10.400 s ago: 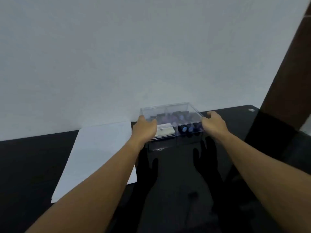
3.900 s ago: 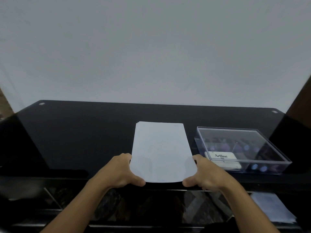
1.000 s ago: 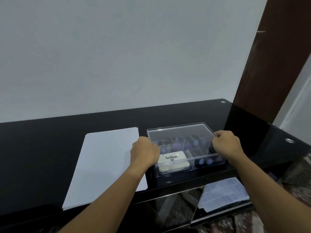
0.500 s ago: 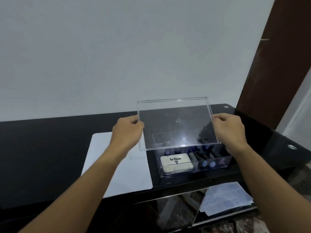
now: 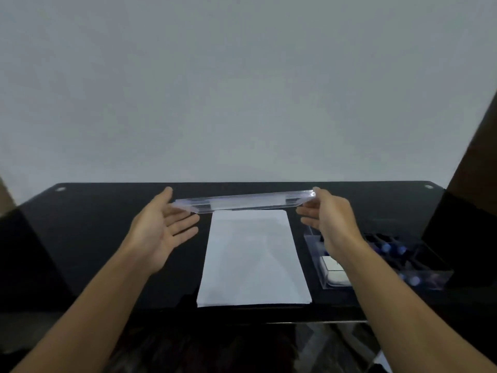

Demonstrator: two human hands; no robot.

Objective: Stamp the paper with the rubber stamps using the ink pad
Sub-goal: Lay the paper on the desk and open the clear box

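Observation:
A white sheet of paper [image 5: 252, 259] lies in the middle of the black glass table [image 5: 88, 227]. Above its far edge I hold the clear plastic lid [image 5: 244, 201] flat between both hands. My left hand [image 5: 161, 230] has the lid's left end between thumb and loosely spread fingers. My right hand [image 5: 330, 222] pinches the right end. To the right of the paper stands the uncovered clear box [image 5: 433, 275]. In it are the white ink pad [image 5: 334, 270], partly hidden by my right forearm, and several dark stamps with blue tops [image 5: 387, 247].
A pale wall rises right behind the table. A dark brown panel [image 5: 478, 146] stands at the far right. The table's front edge runs just below the paper, with a lower shelf beneath it.
The lid has come off the box and moved left and down, from above the box to over the paper's far edge. The box now stands uncovered. My view has swung left.

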